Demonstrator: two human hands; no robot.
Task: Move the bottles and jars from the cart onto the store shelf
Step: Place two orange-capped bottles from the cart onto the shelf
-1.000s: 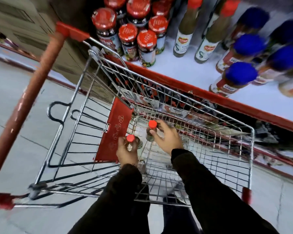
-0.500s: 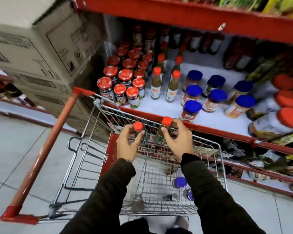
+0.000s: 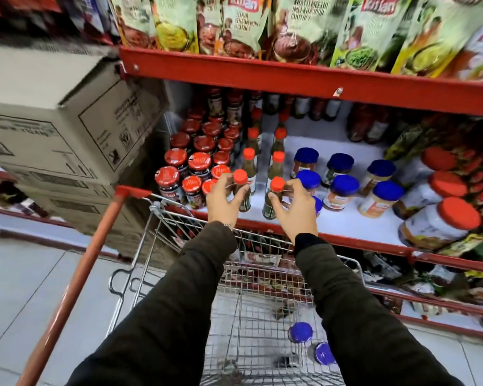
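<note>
Bottles: two small green sauce bottles with orange-red caps, one per hand, both at the front edge of the white store shelf (image 3: 343, 222). Left hand (image 3: 223, 200) wrapped around left bottle (image 3: 242, 192), fingers closed on its neck and body. Right hand (image 3: 296, 208) gripping right bottle (image 3: 273, 199) the same way, thumb on the near side. Both bottles upright, bases at or just above shelf surface, can't tell if touching. Same-type bottles (image 3: 275, 165) lined up directly behind. Red-lidded jars (image 3: 198, 162) packed to the left, blue-lidded jars (image 3: 343, 190) to the right. Wire cart (image 3: 179, 227) below the forearms, red handle (image 3: 76, 285) at left; two blue-lidded jars in the cart (image 3: 300, 332) remain. Cardboard boxes (image 3: 67, 126) stacked left of shelf. Green pouches (image 3: 243, 20) hang above.
</note>
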